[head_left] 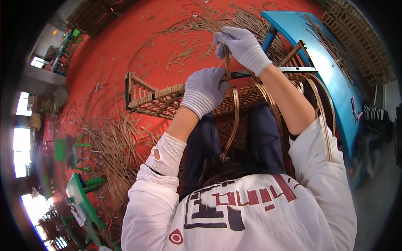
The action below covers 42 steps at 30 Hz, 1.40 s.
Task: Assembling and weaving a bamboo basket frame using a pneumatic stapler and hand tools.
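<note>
A woven rattan basket on a dark metal frame lies across my knees. Tightly wound cane covers its rim on the left, while a bare metal bar shows further right. My left hand, in a pale knitted glove, is closed around the rim where the winding ends. Above it, my right hand, gloved alike, pinches a brown cane strip that rises from the rim. Several long loose canes curve down from the basket toward me, and some pass by my right arm.
Loose cane strips and offcuts cover parts of the red floor. At right stands a blue table with more strips and a pink-handled hand tool. Wooden lattice pieces lie beyond it. A green table is at lower left.
</note>
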Tool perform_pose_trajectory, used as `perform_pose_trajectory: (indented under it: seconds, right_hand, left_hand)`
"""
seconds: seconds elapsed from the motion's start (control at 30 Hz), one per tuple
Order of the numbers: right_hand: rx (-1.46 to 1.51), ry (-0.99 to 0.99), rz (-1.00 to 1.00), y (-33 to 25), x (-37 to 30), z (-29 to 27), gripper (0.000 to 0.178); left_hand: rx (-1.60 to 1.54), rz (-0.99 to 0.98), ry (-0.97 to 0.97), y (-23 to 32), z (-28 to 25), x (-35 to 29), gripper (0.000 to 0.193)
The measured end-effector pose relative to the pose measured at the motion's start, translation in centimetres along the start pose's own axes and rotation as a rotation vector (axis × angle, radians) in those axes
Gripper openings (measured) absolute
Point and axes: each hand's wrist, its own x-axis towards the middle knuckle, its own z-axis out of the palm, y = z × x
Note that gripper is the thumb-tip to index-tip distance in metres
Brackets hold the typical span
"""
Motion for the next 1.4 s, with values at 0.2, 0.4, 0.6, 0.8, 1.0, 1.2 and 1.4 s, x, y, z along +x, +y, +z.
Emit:
perform_pose_trajectory:
  seconds: [0.2, 0.4, 0.6, 0.8, 1.0, 1.2, 1.4]
  right_hand:
    - [-0.554, 0.009, 0.215, 5.7, 3.2, -1.4, 0.026]
    - [-1.016, -0.159, 0.069, 7.0, 4.1, -1.7, 0.032]
    - [-1.005, -0.193, 0.134, 5.8, 3.6, -1.4, 0.041]
    - [-1.128, -0.245, 0.282, -1.6, -2.2, -2.4, 0.039]
    - [-0.997, 0.098, -0.138, 3.5, -6.9, -5.7, 0.015]
    - [0.217, 0.715, -0.087, 1.8, -13.5, -10.2, 0.021]
    - [0.054, -0.011, 0.384, 0.3, -20.5, -11.8, 0.076]
  left_hand:
    - [-0.064, 0.101, 0.302, -1.3, 2.6, -0.5, 0.023]
    - [-0.181, 0.138, 0.465, -0.9, 2.3, -0.9, 0.025]
    - [-0.143, 0.162, 0.486, -0.9, 3.2, -0.2, 0.021]
    - [-0.125, 0.093, 0.455, -1.1, 3.5, -0.1, 0.021]
    - [-0.116, 0.063, 0.415, -0.7, 3.0, -0.1, 0.016]
    - [-0.059, 0.02, 0.338, -0.4, 2.8, -0.1, 0.016]
    - [-0.101, -0.058, 0.078, -1.2, 1.7, 0.7, 0.026]
